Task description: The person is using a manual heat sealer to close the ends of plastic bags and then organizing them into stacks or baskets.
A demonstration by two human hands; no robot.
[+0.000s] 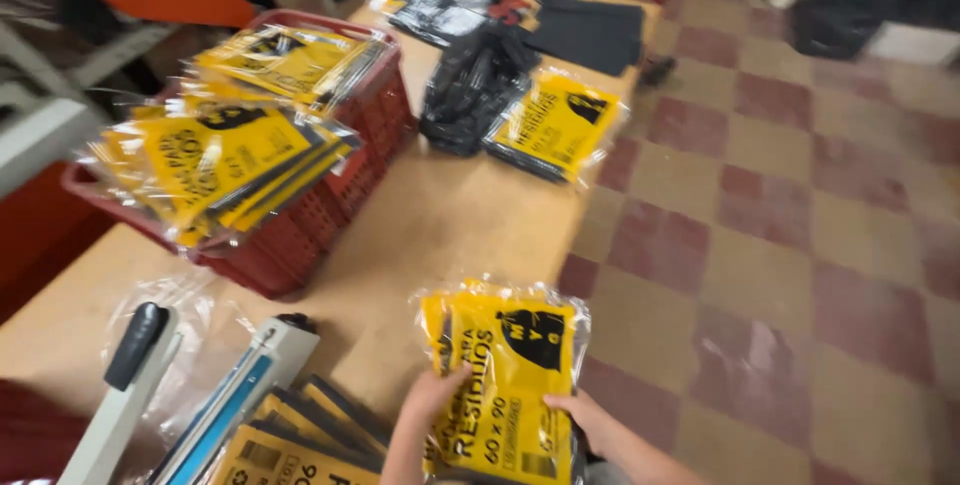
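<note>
Head view: holding a yellow packet (507,375) of folded bags in clear wrap with both hands, at the near edge of the wooden table (450,215), partly hanging over the tiled floor (800,245). Left hand (432,397) pinching the packet's left side, fingers curled onto the front. Right hand (585,417) gripping the lower right edge, thumb on top. Lying just left, more yellow sheets (290,445) beside a white and blue heat sealer (215,395) with a black handle. Standing further back, a red plastic basket (330,205) loaded with similar packets (215,160); beyond it, another yellow packet (555,125) and black bags (470,85). Possibly slipping: smooth wrap, and a packet held only at its lower part, likely bending or sliding off toward the floor. Also risking, judging by the leaning stack, packets sliding from the overfilled basket if bumped.
</note>
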